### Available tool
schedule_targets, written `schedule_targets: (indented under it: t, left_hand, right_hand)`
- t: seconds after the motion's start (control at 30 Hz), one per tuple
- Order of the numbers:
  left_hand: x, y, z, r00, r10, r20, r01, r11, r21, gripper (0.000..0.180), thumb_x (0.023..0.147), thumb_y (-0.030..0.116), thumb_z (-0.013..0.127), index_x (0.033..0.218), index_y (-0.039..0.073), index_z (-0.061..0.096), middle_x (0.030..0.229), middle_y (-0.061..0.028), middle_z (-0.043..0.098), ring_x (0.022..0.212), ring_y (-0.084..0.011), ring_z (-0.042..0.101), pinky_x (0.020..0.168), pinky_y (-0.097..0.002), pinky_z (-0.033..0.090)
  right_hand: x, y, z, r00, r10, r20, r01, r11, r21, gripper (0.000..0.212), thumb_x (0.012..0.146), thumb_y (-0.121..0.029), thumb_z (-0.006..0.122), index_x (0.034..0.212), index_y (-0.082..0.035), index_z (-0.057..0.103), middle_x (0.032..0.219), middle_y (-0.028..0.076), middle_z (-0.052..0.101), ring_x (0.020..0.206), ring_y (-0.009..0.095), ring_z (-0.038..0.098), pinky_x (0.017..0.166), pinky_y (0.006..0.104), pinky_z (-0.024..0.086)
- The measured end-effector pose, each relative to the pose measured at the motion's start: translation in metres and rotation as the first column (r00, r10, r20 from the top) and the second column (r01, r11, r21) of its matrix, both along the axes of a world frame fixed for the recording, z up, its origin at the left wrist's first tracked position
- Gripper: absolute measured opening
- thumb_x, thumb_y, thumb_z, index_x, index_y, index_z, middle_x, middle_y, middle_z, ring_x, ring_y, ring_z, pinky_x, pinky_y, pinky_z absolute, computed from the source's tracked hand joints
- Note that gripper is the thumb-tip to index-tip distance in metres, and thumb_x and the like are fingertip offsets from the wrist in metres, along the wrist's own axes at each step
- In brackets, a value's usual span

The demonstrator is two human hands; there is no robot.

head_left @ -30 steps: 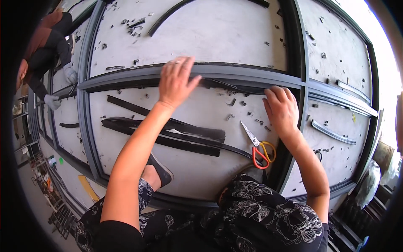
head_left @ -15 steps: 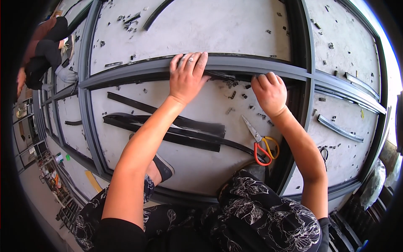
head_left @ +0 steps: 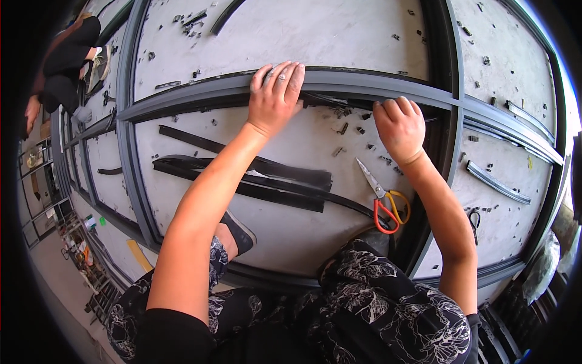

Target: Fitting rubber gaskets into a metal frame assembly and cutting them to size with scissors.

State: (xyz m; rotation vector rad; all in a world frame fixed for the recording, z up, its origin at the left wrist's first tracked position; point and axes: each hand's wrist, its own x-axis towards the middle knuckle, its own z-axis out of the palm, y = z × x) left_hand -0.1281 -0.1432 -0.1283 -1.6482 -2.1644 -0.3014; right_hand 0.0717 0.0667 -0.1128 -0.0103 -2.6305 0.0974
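My left hand is wrapped over a grey metal frame bar, its fingers across the top and its thumb on the near side. Along that bar's near edge runs a black rubber strip. My right hand is closed in a fist at the strip's right part, knuckles up, close under the bar; its fingertips are hidden. Scissors with one red and one yellow handle lie below my right hand, blades slightly apart. Several loose black strips lie on the pale floor panel beneath my left forearm.
Small black offcuts are scattered over the panels. Upright frame members cross the bar at right and left. A second pair of scissors lies at the right. Another person crouches at the far left, beside a frame.
The whole view has shifted slightly. My right hand has edged a little along the bar to the right, my left stays on it. The other person's gloved hand has moved back toward their body.
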Motion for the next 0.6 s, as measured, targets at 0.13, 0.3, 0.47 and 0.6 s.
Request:
schedule_targets:
  t: [0.13,0.3,0.47,0.6]
  left_hand:
    - [0.002,0.003,-0.002,0.999,0.014,0.033,-0.015,0.999,0.030,0.086,0.054,0.021,0.085,0.133,0.008,0.052,0.123,-0.0069,0.059,0.114,-0.0229,0.057,0.100,-0.0451,0.039]
    - [0.001,0.004,0.000,0.999,0.026,0.046,-0.026,1.000,0.016,0.084,0.055,0.023,0.086,0.131,0.008,0.054,0.120,-0.0058,0.059,0.110,-0.0229,0.057,0.098,-0.0446,0.040]
    - [0.007,0.007,0.001,0.991,0.070,0.115,-0.073,0.997,0.023,0.081,0.058,0.023,0.086,0.131,0.009,0.053,0.118,-0.0053,0.059,0.109,-0.0229,0.057,0.099,-0.0448,0.038]
    - [0.007,0.007,0.000,0.991,0.095,0.099,-0.097,0.995,0.016,0.079,0.059,0.024,0.086,0.130,0.011,0.053,0.118,-0.0049,0.058,0.110,-0.0228,0.056,0.100,-0.0454,0.036]
  right_hand:
    - [-0.002,0.002,-0.003,1.000,-0.005,-0.001,0.005,1.000,0.005,0.017,0.067,-0.014,0.063,0.083,-0.010,0.063,0.080,0.002,0.052,0.078,0.020,0.054,0.067,0.0319,0.046]
    - [-0.005,0.004,-0.005,0.999,-0.033,-0.008,0.034,0.999,0.041,0.018,0.067,-0.016,0.062,0.084,-0.011,0.062,0.081,0.001,0.053,0.078,0.019,0.054,0.066,0.0326,0.044]
    - [-0.006,0.001,-0.002,0.998,-0.050,-0.040,0.053,0.996,0.075,0.019,0.068,-0.016,0.062,0.086,-0.011,0.061,0.082,0.001,0.052,0.077,0.018,0.053,0.069,0.0328,0.043]
    - [-0.014,-0.004,0.005,0.978,-0.201,-0.061,0.207,0.970,0.126,0.024,0.073,-0.015,0.061,0.097,-0.012,0.063,0.091,0.001,0.057,0.088,0.019,0.057,0.079,0.0336,0.045]
